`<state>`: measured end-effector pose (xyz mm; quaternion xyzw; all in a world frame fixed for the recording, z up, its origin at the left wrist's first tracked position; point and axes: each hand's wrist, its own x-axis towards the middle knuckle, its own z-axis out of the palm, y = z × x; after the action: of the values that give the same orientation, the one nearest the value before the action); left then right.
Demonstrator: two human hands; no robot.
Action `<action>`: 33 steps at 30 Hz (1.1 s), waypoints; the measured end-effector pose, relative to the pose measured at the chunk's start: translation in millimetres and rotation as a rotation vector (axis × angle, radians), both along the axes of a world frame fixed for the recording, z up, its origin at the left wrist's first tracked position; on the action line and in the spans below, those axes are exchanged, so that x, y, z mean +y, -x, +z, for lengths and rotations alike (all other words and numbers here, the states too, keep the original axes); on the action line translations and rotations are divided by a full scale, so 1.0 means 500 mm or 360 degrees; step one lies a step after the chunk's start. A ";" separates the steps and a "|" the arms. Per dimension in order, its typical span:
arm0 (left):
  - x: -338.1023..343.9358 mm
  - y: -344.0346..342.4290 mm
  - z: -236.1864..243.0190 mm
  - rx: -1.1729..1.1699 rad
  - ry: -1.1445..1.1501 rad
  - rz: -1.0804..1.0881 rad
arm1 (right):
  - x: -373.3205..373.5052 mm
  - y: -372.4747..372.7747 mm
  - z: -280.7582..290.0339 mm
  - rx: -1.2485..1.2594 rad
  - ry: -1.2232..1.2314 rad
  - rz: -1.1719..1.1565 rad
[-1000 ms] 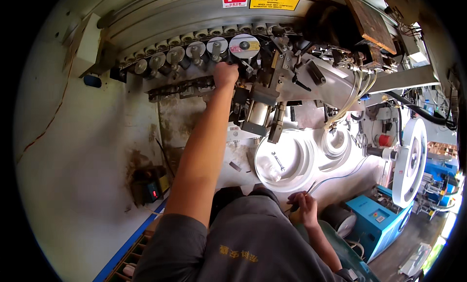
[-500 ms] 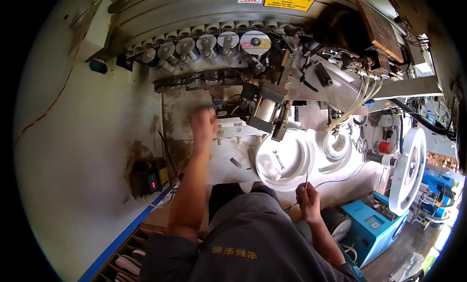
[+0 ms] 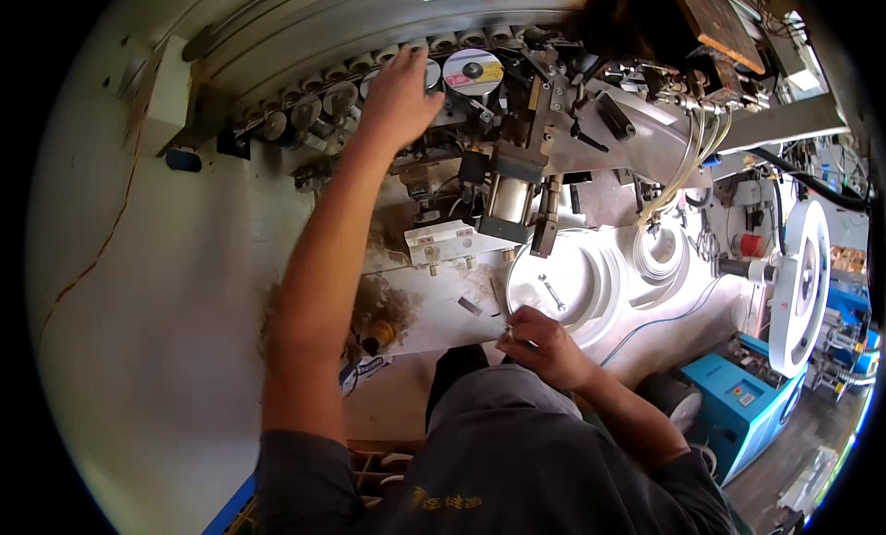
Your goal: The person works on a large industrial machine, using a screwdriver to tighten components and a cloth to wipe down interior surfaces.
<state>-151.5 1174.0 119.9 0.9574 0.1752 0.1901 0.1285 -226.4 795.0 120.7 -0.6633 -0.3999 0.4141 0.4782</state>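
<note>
Left hand (image 3: 401, 96): At 11 to 12 o'clock, stretched out, thumb standing apart from the fingers. It lies over the right part of a row of metal rollers; whether the fingertips touch them, I cannot tell.
Right hand (image 3: 544, 350): Between 4 and 5 o'clock, in front of the body, fingers curled in and narrow around a small item (image 3: 507, 331) at the fingertips, too small to identify.
Metal rollers (image 3: 341, 99): A curved row from 10 to 12 o'clock, round ends facing the viewer, partly hidden by the left hand.
Labelled disc (image 3: 472, 71): At 12 o'clock, just right of the left hand, with a dark hub and a yellow and pink patch.
Metal cylinder (image 3: 509, 199): At 1 o'clock, below the disc, with dark end blocks.
Round white tray (image 3: 602, 300): Near 4 o'clock on the pale, stained tabletop (image 3: 434, 318), just beyond the right hand; a wrench (image 3: 552, 292) lies inside.
White coil (image 3: 661, 249): At 3 o'clock, beside the tray.
White wheel (image 3: 801, 290): Upright, at 3 o'clock near the rim.
Blue machine (image 3: 738, 396): At 4 o'clock, below the wheel.
</note>
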 end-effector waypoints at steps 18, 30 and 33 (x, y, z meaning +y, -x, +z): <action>0.070 -0.177 -0.051 0.1096 -0.0163 0.0007 | -0.552 0.228 -0.397 0.0396 0.1067 -0.1271; 0.057 -0.199 -0.033 0.1387 -0.0155 -0.0003 | -0.615 0.257 -0.402 0.0602 0.1089 -0.1575; 0.024 -0.172 -0.072 0.0981 -0.0552 0.0294 | -0.630 0.269 -0.411 0.0604 0.1157 -0.1594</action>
<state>-65.4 1186.1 84.0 0.9574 0.2567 -0.0696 -0.1123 -360.7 480.0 -84.7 -0.8045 0.2150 0.3599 0.4207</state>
